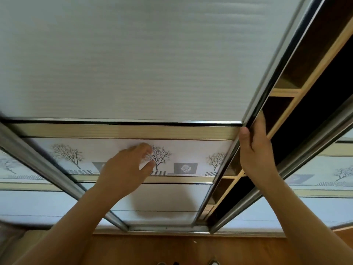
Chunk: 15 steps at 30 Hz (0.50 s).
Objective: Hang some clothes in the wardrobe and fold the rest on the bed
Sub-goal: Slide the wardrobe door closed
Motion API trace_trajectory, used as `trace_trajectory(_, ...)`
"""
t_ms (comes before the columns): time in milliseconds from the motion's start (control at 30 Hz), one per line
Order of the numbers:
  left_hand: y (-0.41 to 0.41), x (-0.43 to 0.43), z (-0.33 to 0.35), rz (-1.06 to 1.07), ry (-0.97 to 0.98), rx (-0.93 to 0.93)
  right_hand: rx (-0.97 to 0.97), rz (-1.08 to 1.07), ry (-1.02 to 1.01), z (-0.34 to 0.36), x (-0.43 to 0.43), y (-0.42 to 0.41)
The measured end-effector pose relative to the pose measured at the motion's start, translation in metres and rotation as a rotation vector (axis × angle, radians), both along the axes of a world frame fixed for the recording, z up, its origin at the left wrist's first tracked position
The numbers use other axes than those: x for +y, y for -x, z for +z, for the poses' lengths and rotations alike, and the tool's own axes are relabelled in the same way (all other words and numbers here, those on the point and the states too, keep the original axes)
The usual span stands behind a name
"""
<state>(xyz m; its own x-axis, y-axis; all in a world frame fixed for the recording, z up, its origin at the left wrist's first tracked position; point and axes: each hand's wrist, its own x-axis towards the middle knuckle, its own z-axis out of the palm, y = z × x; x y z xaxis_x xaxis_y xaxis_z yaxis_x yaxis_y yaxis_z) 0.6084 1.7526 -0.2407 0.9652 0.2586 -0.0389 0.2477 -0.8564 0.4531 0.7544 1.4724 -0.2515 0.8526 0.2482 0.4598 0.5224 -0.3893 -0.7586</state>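
Only starting: the right hand (256, 152) grips the edge of the wardrobe door (133, 64), mid-right. The left hand (124, 169) rests loose and unclenched on it. No clothes show; hanging and folding are left.

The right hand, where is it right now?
In the head view the right hand is right of centre, gripping the metal edge of the sliding door, with the wardrobe's dark open gap just to its right.

The 2 bare arms reach forward and up. The left hand (128, 169) is spread with fingers loosely bent, and the right hand (256, 150) grips the door edge (264, 87), thumb in front, fingers wrapped behind
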Motion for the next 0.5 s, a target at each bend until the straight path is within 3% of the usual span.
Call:
trace_trajectory(133, 0.005, -0.005, 0.03, -0.05, 0.113, -0.312, 0.001, 0.129, 0.004, -0.001, 0.02, 0.002)
trace_trajectory(300, -0.004, -0.027, 0.083, -0.107, -0.047, -0.818, 0.027, 0.2, 0.049, 0.005, 0.052, 0.012)
trace_trajectory(500, -0.041, -0.043, 0.131, -0.083, -0.318, -0.982, 0.088, 0.233, 0.097, -0.005, 0.094, 0.03)
